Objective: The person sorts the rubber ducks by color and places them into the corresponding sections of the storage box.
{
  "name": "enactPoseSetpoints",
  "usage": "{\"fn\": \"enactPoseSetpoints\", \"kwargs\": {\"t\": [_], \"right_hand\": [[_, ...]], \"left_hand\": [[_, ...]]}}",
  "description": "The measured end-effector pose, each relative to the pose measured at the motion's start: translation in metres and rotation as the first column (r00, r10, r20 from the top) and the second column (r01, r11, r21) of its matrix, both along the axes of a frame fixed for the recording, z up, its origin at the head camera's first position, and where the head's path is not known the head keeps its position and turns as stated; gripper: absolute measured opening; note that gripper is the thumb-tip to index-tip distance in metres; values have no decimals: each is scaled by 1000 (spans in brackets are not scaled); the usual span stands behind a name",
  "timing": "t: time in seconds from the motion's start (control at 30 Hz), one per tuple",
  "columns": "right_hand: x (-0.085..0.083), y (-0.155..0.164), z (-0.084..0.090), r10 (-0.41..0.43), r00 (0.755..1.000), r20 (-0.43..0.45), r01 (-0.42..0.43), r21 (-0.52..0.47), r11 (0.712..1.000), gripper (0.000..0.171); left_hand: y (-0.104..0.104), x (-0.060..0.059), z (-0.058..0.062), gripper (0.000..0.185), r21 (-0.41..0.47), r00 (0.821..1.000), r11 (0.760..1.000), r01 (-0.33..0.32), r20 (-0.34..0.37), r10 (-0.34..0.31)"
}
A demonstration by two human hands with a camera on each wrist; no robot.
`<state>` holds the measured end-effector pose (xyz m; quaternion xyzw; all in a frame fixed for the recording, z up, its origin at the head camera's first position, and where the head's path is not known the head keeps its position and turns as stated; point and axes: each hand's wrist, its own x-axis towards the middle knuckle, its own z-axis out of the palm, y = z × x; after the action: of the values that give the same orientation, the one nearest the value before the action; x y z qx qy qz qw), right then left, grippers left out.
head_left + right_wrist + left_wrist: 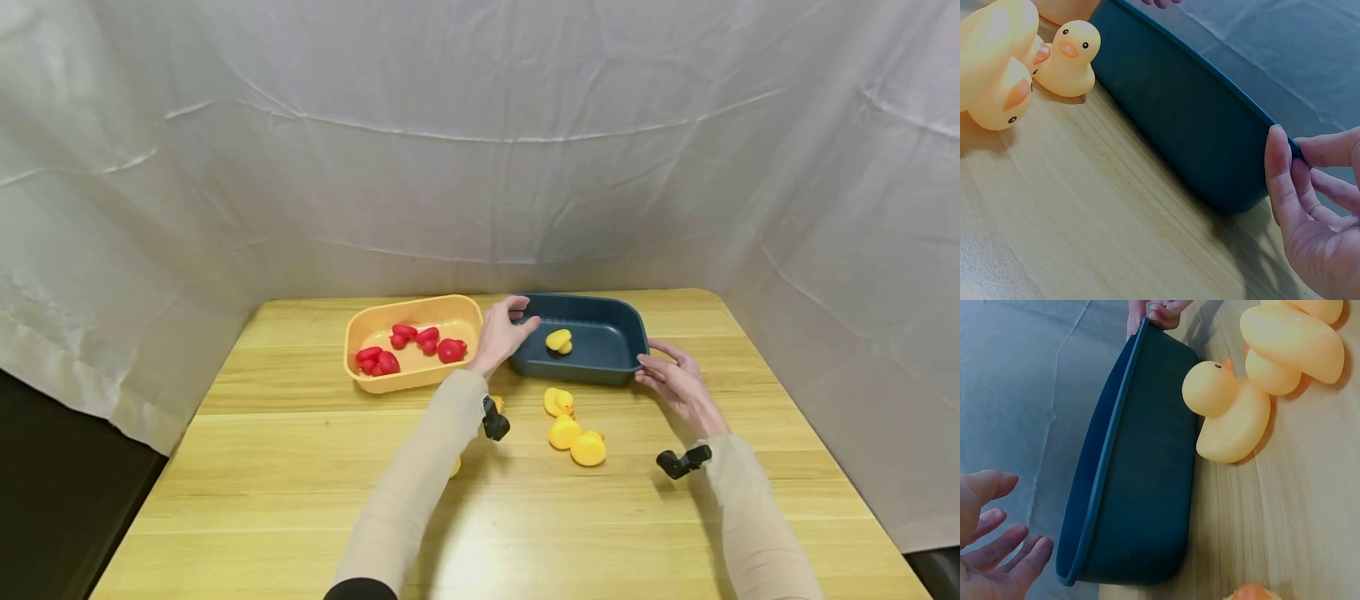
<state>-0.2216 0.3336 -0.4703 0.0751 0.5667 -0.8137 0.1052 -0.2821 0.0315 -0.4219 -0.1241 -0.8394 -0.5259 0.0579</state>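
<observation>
Your right hand (678,379) pinches the blue bin (600,367) rim. Left hand (501,329) sits fingers spread, relaxed, at its far corner; whether it touches is unclear. Yellow ducks (573,429) lie between your wrists.

Duck (455,467) under left sleeve: mostly hidden, only yellow sliver shows. Another orange-yellow bit (497,403) behind left wrist camera (495,421), too little to tell. Left wrist view: top duck (1310,309) and bottom duck (1251,592) cut by frame edges. Right wrist view: left duck (991,59) cut by edge. Red toys (408,348) in yellow tub (360,329): too small to tell shape.
</observation>
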Motion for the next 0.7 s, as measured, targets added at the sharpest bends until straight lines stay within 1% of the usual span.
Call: {"fn": "enactPoseSetpoints", "kwargs": {"t": [0.17,0.3,0.47,0.63,0.7], "right_hand": [[0,0,-1,-4,1000,-2,4,2,1000,70],[0,0,-1,-2,1000,-5,2,-9,1000,69],[0,0,-1,-13,1000,2,13,-19,1000,67],[1,0,0,-5,1000,4,5,-25,1000,68],[1,0,0,2,1000,2,-2,-31,1000,70]], "left_hand": [[-5,2,-1,40,10,1000,1000,-1,5,1],[-8,4,0,41,45,1000,999,11,19,-12],[-12,8,1,41,43,1000,999,21,20,-21],[-18,12,1,38,28,1000,999,25,16,-26],[-20,13,1,38,35,999,999,32,14,-32]]}}
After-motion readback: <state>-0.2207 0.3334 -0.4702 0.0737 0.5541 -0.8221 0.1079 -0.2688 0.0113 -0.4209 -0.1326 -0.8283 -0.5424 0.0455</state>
